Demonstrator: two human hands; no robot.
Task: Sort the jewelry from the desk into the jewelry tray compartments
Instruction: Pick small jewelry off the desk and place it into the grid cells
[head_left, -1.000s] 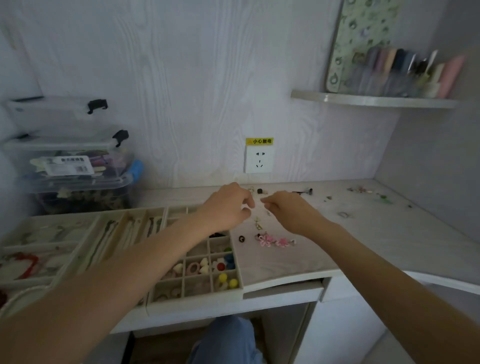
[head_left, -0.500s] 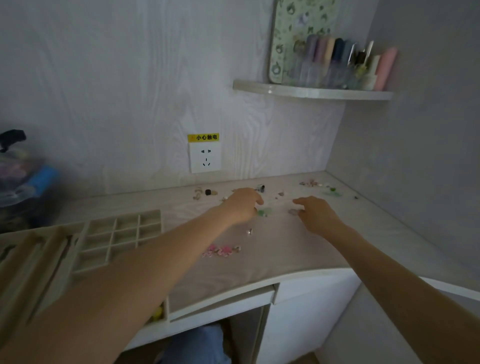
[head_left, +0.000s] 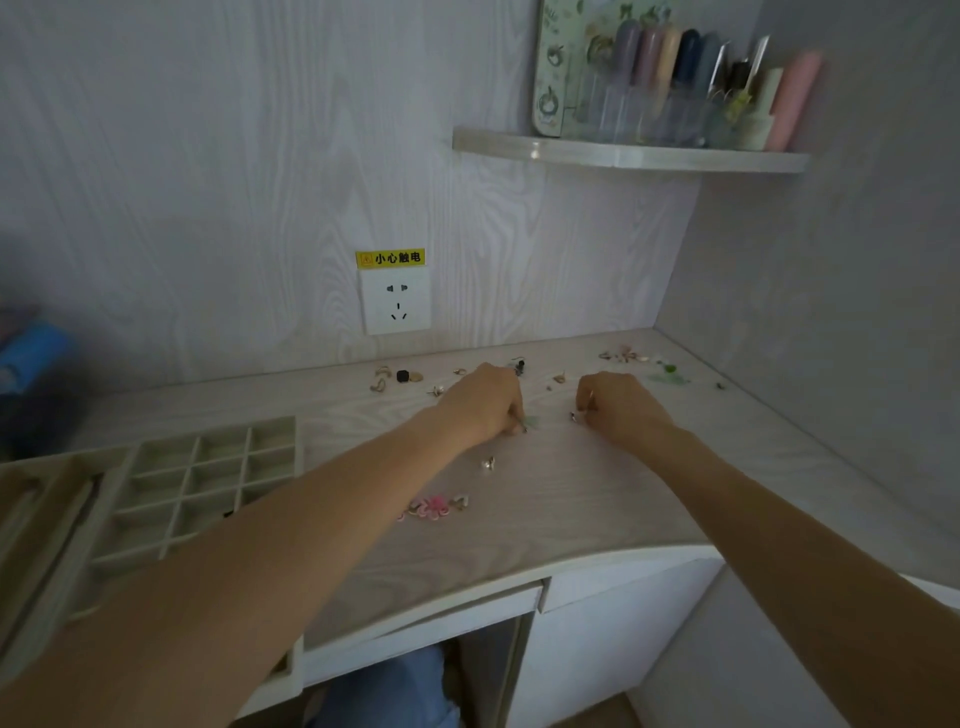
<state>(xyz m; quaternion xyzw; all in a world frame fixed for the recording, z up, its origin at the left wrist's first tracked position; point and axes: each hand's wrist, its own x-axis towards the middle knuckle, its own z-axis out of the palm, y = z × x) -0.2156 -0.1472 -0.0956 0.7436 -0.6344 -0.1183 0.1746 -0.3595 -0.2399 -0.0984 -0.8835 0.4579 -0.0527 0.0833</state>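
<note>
Small jewelry pieces lie scattered over the pale wooden desk (head_left: 571, 499). My left hand (head_left: 485, 402) rests knuckles-up on the desk, its curled fingers pinching a small pale green piece (head_left: 529, 423). My right hand (head_left: 621, 408) is curled beside it, pinching a small metal piece (head_left: 581, 414). A silver earring (head_left: 488, 464) lies just in front of my left hand. A pink flower piece (head_left: 434, 507) lies nearer the desk's front. The cream jewelry tray (head_left: 156, 525) with its grid of compartments sits at the left, partly hidden by my left forearm.
More small pieces lie along the back wall: gold ones and a black one (head_left: 402, 375), pink and green ones (head_left: 670, 371) in the right corner. A wall socket (head_left: 396, 306) is behind. A corner shelf (head_left: 628, 153) holds bottles overhead. Blue storage (head_left: 31, 353) stands at far left.
The view has swung right, away from the tray. Both hands moved from the middle of the desk toward the right and curled down onto small pieces there.
</note>
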